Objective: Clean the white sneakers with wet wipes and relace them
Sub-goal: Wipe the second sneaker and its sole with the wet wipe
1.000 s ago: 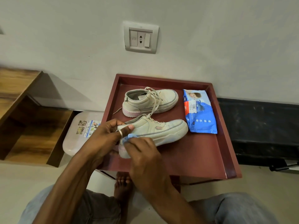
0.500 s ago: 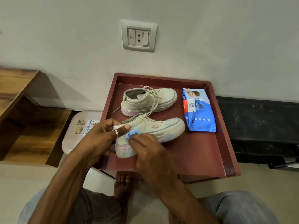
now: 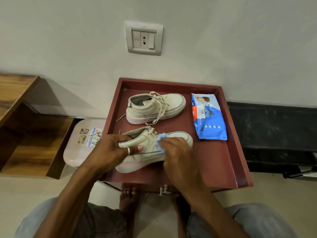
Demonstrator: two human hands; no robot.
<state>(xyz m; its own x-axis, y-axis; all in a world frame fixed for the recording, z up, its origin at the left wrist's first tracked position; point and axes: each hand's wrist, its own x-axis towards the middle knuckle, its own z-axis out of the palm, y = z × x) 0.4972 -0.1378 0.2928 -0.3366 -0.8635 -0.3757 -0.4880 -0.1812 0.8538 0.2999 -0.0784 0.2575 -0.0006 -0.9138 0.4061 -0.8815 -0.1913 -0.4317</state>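
Two white sneakers lie on a dark red tray table (image 3: 219, 162). The near sneaker (image 3: 147, 152) points right, and my left hand (image 3: 113, 150) grips its heel collar, thumb on the side. My right hand (image 3: 176, 152) holds a blue wet wipe (image 3: 161, 137) against the shoe's upper, just behind the toe; most of the wipe is hidden under my fingers. The far sneaker (image 3: 154, 107) stands behind it with its laces loose. A blue pack of wet wipes (image 3: 209, 117) lies flat on the tray's right side.
The tray table has raised rims and stands against a white wall with a socket plate (image 3: 144, 38). A pale plastic stool (image 3: 82, 141) sits to the left, beside a wooden shelf unit (image 3: 25, 127). My knees and bare feet are below the tray.
My right hand has slid the wipe rightward along the near sneaker, from the heel area toward the toe. My left hand keeps its grip on the heel.
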